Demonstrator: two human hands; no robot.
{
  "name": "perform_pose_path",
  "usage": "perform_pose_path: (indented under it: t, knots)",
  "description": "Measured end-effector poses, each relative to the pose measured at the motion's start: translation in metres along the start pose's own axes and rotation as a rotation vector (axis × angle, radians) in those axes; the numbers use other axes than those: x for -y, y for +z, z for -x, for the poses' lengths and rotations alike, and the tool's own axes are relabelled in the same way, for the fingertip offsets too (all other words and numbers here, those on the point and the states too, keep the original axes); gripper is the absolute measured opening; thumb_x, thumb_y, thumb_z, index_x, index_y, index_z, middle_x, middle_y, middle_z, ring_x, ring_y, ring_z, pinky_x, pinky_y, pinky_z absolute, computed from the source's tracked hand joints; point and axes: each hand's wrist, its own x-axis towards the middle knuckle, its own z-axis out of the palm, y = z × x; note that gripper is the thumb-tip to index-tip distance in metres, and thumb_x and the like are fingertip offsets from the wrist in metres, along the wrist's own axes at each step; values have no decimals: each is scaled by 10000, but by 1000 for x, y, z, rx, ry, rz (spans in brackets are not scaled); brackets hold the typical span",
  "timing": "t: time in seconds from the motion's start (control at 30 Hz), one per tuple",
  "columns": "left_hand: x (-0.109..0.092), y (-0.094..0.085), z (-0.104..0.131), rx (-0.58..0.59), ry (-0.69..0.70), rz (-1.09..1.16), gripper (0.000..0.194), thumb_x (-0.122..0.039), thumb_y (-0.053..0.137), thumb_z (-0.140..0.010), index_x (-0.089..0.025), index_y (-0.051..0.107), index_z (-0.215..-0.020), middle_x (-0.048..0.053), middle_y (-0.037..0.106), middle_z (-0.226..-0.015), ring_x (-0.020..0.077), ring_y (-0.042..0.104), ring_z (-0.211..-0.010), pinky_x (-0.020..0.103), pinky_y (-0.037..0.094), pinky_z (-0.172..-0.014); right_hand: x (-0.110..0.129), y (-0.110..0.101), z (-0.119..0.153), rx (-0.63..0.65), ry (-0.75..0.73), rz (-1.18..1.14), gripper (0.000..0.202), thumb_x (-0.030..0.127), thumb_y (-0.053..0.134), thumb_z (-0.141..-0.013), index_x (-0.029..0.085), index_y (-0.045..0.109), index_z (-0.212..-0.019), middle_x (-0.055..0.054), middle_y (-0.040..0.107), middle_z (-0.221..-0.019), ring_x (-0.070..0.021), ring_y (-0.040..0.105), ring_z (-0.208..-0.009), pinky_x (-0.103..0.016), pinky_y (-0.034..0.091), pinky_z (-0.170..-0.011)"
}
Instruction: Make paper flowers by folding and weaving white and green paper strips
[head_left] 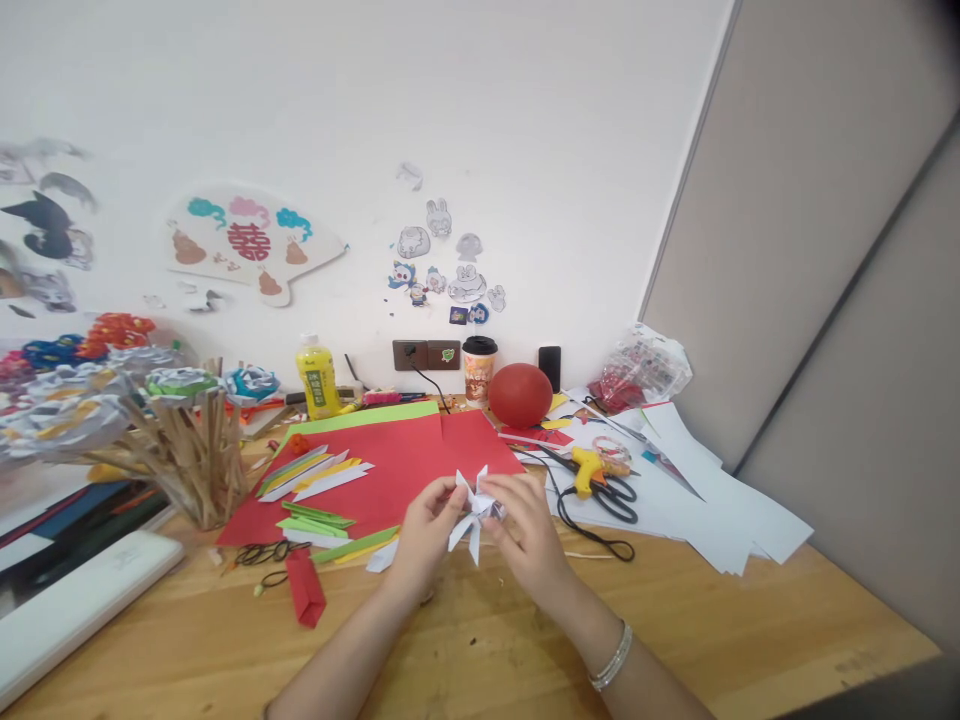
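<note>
A small white folded-paper piece (pixel 475 508) with several pointed strips is held up between my two hands, above the front edge of the red paper (pixel 405 455). My left hand (pixel 431 520) pinches its left side with thumb and fingers. On the right, my right hand (pixel 525 525) has its fingers closed round the other side, with the thumb below. Folded strips in white, yellow and green (pixel 319 473) lie on the red paper to the left of my hands. A red folded-paper piece (pixel 304 588) rests on the wooden table nearer to me.
A yellow glue gun (pixel 589 472) and black-handled scissors (pixel 619 498) lie right of my hands, near white sheets (pixel 750 500). Behind stand a yellow bottle (pixel 319 378), a lidded cup (pixel 479 372) and a red balloon (pixel 520 395). Wooden sticks (pixel 199 465) stand bundled at left.
</note>
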Motion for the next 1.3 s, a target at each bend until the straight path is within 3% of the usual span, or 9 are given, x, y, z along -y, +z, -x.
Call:
perform_pose_path:
  t: [0.17, 0.3, 0.6, 0.7, 0.8, 0.93, 1.07, 1.17, 1.3]
  knots:
    - [3, 0, 1, 43, -79, 238, 340, -432, 538, -740, -162, 577, -943, 85, 633, -968, 204, 591, -882, 315, 474, -760, -4, 4, 0, -142, 84, 43, 178, 305, 526, -811, 219, 571, -960, -56, 601, -935, -212, 505, -900, -369, 392, -802]
    - [-1, 0, 4, 82, -40, 153, 419, -431, 599, -688, -152, 582, -1001, 106, 637, -1019, 220, 583, -929, 325, 447, -831, -7, 4, 0, -235, 137, 88, 148, 330, 542, -794, 216, 584, -880, -55, 605, -863, -221, 512, -853, -370, 390, -759]
    - [1, -7, -4, -22, 78, -187, 362, -464, 490, -738, -152, 669, -775, 52, 675, -770, 197, 592, -762, 280, 448, -725, -2, -1, 0, -59, 39, 172, 241, 218, 418, -858, 208, 627, -739, -44, 602, -713, -194, 489, -747, -342, 371, -707]
    - [4, -9, -6, 58, 106, -310, 341, -434, 485, -743, -157, 634, -611, 24, 629, -617, 167, 555, -630, 249, 424, -624, -3, -4, -3, -66, 46, 131, 152, 213, 483, -824, 209, 634, -803, -50, 617, -804, -204, 495, -815, -355, 374, -754]
    - [4, -7, -5, 132, 76, -369, 318, -416, 525, -708, -157, 588, -535, -3, 569, -517, 141, 505, -536, 231, 387, -543, -8, -4, -5, 11, 126, -11, 160, 230, 604, -746, 213, 639, -901, -48, 639, -896, -214, 515, -880, -359, 390, -787]
    - [1, 0, 2, -55, 6, -340, 303, -425, 591, -643, -167, 513, -506, -36, 504, -451, 108, 438, -450, 210, 337, -453, -12, 2, -4, 155, 315, -227, 107, 224, 653, -693, 203, 671, -796, -28, 670, -788, -192, 583, -769, -327, 432, -725]
    - [-3, 4, 5, -23, 18, -317, 277, -409, 585, -663, -159, 562, -546, -13, 560, -503, 120, 486, -499, 217, 379, -486, -12, 5, -4, 92, 435, -291, 62, 192, 644, -677, 183, 665, -735, -30, 667, -745, -181, 598, -722, -293, 453, -666]
    - [-4, 6, 4, 102, 50, -267, 227, -364, 564, -699, -163, 657, -751, 33, 669, -721, 159, 578, -664, 243, 449, -609, -15, 2, -6, -27, 396, -214, 74, 158, 630, -677, 191, 662, -735, -35, 659, -762, -189, 583, -761, -309, 442, -710]
    - [-4, 5, 4, 49, 132, -324, 189, -299, 592, -683, -179, 668, -808, 43, 683, -820, 174, 606, -750, 257, 475, -683, -17, -2, -8, -56, 303, -204, 101, 139, 606, -706, 201, 663, -762, -36, 654, -791, -186, 568, -801, -306, 433, -736]
